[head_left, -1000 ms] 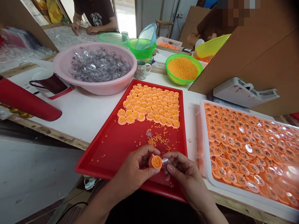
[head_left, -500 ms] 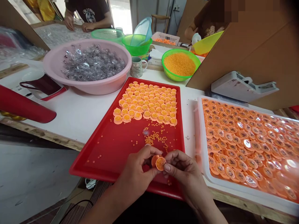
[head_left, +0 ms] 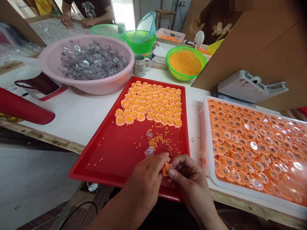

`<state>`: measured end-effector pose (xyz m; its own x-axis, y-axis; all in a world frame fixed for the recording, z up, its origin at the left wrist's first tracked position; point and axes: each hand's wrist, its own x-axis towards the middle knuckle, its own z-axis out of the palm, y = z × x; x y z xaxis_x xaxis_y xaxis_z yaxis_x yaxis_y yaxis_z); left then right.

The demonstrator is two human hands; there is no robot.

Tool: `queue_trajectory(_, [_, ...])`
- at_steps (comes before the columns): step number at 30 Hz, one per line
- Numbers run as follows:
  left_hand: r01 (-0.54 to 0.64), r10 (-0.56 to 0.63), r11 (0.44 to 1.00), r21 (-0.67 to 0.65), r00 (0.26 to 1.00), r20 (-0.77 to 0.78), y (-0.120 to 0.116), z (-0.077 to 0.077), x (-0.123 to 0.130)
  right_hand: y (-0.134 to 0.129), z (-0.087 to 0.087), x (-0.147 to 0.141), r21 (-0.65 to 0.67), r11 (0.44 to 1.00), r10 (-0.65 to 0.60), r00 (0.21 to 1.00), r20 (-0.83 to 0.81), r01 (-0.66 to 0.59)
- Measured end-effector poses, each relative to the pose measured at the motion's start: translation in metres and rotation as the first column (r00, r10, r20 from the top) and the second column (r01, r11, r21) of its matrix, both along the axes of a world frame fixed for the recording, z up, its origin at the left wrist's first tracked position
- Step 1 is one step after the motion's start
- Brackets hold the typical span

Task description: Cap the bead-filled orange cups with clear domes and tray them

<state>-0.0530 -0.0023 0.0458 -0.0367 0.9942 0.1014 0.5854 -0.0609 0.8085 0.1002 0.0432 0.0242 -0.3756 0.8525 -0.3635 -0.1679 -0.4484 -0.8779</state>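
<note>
My right hand (head_left: 192, 177) pinches a small orange toy cup and saucer (head_left: 167, 169) between thumb and fingers, low over the near end of a red tray (head_left: 115, 150). Against the cup's left side, my left hand (head_left: 146, 175) is closed with its back turned up; its thumb is hidden. Just beyond the left fingers lie clear plastic lids (head_left: 150, 151), and another clear lid (head_left: 149, 134) sits farther up. Small yellow pellets (head_left: 160, 140) are scattered around them. Rows of orange toy cups (head_left: 150, 105) with yellow contents cover the tray's far half.
Left stands a pink basin (head_left: 96, 84) of clear plastic pieces. A grey mug (head_left: 139, 65) and a green bowl (head_left: 176, 75) of yellow pellets are behind the tray. At right is a white bin (head_left: 205, 134) of lidded orange cups beside a cardboard panel (head_left: 261, 48). Two people work beyond.
The left hand has rolled over, its back now upward, and the cup between the hands has tilted. Clear lids formerly behind the left hand now show. The view has shifted slightly.
</note>
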Motion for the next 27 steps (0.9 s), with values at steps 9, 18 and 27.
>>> queue_trajectory(9, [-0.070, 0.101, 0.992, -0.108, 0.943, 0.318, 0.003, 0.004, -0.002, 0.002, -0.006, 0.003, 0.086, 0.994, -0.069, 0.995, 0.073, 0.062])
queue_trajectory(18, [-0.063, 0.079, 0.996, -0.061, 0.949, 0.307, 0.002, -0.001, 0.003, -0.004, -0.001, 0.002, 0.398, 0.916, -0.182, 0.941, 0.285, 0.056])
queue_trajectory(27, [0.056, -0.043, 0.996, -0.069, 0.983, 0.180, -0.001, 0.001, 0.000, 0.001, 0.013, 0.009, 0.774, 0.593, -0.225, 0.876, 0.426, -0.224])
